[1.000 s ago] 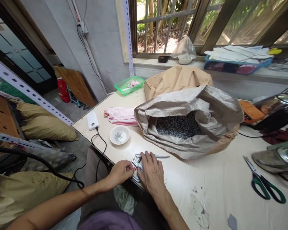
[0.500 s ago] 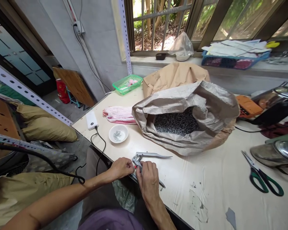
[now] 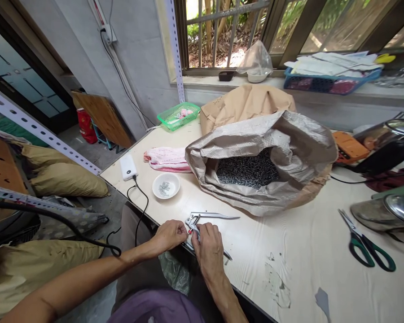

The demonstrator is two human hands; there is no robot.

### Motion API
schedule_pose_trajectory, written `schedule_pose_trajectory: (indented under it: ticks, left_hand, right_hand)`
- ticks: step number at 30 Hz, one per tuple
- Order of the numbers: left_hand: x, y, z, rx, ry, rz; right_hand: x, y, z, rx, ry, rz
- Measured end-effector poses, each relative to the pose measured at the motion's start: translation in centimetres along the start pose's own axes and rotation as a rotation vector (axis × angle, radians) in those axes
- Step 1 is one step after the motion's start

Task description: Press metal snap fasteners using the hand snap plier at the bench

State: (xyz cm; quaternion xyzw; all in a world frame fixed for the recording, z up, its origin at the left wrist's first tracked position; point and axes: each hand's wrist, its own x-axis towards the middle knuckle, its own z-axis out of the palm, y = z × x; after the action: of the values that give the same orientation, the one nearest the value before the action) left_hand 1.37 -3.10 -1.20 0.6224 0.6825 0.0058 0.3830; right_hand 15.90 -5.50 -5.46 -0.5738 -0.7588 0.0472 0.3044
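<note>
A metal plier-like hand tool (image 3: 211, 216) lies at the near edge of the pale table (image 3: 309, 251), its long handle pointing right. My left hand (image 3: 170, 235) is curled in a pinch right at the tool's head, with something small and red at the fingertips. My right hand (image 3: 208, 244) lies over the tool's lower handle with its fingers curled down on it. A small white bowl (image 3: 166, 185) with several small metal pieces stands just beyond the hands.
A big open sack (image 3: 261, 166) full of small dark metal parts lies mid-table. Green-handled scissors (image 3: 368, 249) lie at the right. A power bank (image 3: 128, 167) with a black cable, a pink cloth (image 3: 166, 159) and a green basket (image 3: 178, 115) are at the left.
My right hand slid back from covering the tool's head to its lower handle, uncovering the upper handle. My left hand has stayed at the tool's head.
</note>
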Motion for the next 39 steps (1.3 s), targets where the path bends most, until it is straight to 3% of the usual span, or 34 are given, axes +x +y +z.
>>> schedule_pose_trajectory:
  ticks: [11,21,27,35,37,39]
  left_hand:
    - [0.0,0.1,-0.2,-0.051,-0.025,-0.008]
    - [-0.2,0.4,-0.2,-0.015,-0.017,-0.011]
    - [-0.4,0.4,-0.1,-0.016,-0.010,-0.006]
    - [-0.3,-0.2,-0.1,-0.002,-0.012,0.017]
    - [-0.9,-0.3,0.0,0.052,0.044,0.084]
    - [-1.5,0.1,0.4,0.156,0.180,0.213]
  right_hand:
    - [1.0,1.2,-1.5,-0.001,-0.172,-0.084]
    - [2.5,8.7,-4.9,-0.278,-0.518,-0.108]
    - [2.3,8.1,-5.7,-0.315,-0.406,-0.174]
    - [2.3,6.3,-6.8,-0.331,-0.418,-0.170]
    - [2.0,6.0,-6.8,-0.332,-0.410,-0.162]
    - [1.7,5.6,-6.8,-0.341,-0.394,-0.153]
